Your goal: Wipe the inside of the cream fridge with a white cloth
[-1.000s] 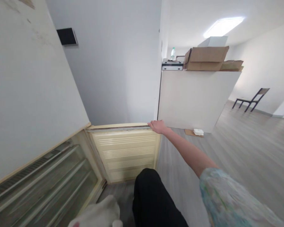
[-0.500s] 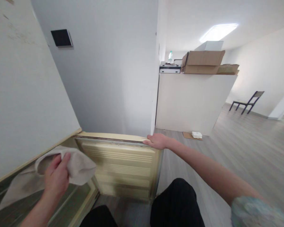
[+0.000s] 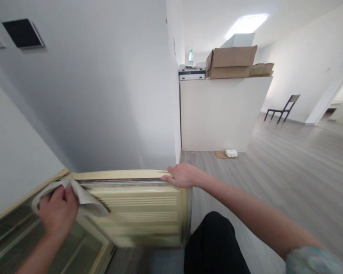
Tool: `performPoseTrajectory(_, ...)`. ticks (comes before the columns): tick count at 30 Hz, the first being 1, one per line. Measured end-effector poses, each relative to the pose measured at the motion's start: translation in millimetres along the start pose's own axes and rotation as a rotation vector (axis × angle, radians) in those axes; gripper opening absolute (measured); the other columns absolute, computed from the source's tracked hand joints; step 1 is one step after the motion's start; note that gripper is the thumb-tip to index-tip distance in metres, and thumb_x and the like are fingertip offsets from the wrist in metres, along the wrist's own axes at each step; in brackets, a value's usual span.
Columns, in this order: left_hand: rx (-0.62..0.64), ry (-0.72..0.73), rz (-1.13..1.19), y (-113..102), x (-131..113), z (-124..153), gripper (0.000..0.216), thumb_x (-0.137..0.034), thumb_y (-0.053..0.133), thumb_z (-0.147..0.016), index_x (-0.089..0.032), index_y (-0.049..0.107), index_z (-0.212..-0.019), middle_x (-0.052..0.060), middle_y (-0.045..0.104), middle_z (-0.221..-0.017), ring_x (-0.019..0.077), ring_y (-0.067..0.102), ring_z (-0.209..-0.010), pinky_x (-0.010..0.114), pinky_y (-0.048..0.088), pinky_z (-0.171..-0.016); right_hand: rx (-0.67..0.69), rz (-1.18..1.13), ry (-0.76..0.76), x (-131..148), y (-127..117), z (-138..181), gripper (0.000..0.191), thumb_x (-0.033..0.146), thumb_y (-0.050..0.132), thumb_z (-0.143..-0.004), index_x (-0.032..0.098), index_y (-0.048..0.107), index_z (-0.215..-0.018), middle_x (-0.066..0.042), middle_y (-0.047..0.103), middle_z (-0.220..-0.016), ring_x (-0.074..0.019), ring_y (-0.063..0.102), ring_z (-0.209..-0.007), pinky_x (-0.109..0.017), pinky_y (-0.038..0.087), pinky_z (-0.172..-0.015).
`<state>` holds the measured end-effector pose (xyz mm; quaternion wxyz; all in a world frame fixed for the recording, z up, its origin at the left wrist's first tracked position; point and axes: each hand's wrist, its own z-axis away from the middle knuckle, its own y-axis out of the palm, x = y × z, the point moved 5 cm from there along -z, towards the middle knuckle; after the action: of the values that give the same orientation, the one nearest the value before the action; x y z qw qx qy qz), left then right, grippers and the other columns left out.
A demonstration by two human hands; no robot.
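Since the earlier frame, left hand [image 3: 57, 211] and cloth [image 3: 82, 198] have shifted up to the hinge-side corner of the open yellowed door [image 3: 143, 213]. Left grip is clenched on the cloth, pressing it against the door's top edge. Right hand [image 3: 183, 176] grasps the door's far top corner, fingers curled over it. Glass shelves [image 3: 14, 239] lie below the left hand. Beyond stand a white cabinet [image 3: 220, 114] carrying a cardboard box [image 3: 231, 62], and a chair [image 3: 282, 108]. A dark knee [image 3: 214, 243] sits beside the door.
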<state>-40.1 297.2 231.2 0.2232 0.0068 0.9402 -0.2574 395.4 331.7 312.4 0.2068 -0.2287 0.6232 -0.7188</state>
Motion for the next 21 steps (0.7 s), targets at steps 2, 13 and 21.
performPoseTrajectory(2, -0.102, 0.256, -0.011, 0, -23, 6, 0.027, -0.043, 0.051, -0.094, -0.021, 0.057, -0.08, 0.003, 0.049, -0.077, 0.0222, 0.046, -0.076, 0.033, 0.035, -0.069, -0.002, -0.025, 0.001, 0, 0, 1, 0.081, 0.071, 0.025, -0.11, 0.007, 0.072, -0.126, -0.026, 0.077, -0.113, -0.0388, 0.076, -0.108, -0.044, 0.057, -0.088)
performPoseTrajectory(13, 0.078, 0.786, 0.42, -15, -314, 144, 0.011, -0.012, 0.066, -0.096, -0.016, 0.064, -0.105, 0.01, 0.065, -0.103, 0.0254, 0.058, -0.098, 0.037, 0.05, -0.091, -0.062, -0.172, 0.04, -10, 1, -2, 0.084, 0.053, 0.01, -0.116, 0.007, 0.08, -0.113, -0.026, 0.078, -0.114, -0.0333, 0.074, -0.12, -0.038, 0.054, -0.1)
performPoseTrajectory(21, -0.087, 0.805, 0.214, -8, -202, 88, 0.013, -0.021, 0.07, -0.096, -0.017, 0.061, -0.087, 0.007, 0.059, -0.091, 0.0227, 0.053, -0.085, 0.037, 0.043, -0.075, -0.079, -0.226, 0.118, -11, 2, -1, 0.092, 0.064, 0.008, -0.113, 0.009, 0.082, -0.112, -0.025, 0.077, -0.118, -0.0351, 0.073, -0.122, -0.043, 0.056, -0.102)
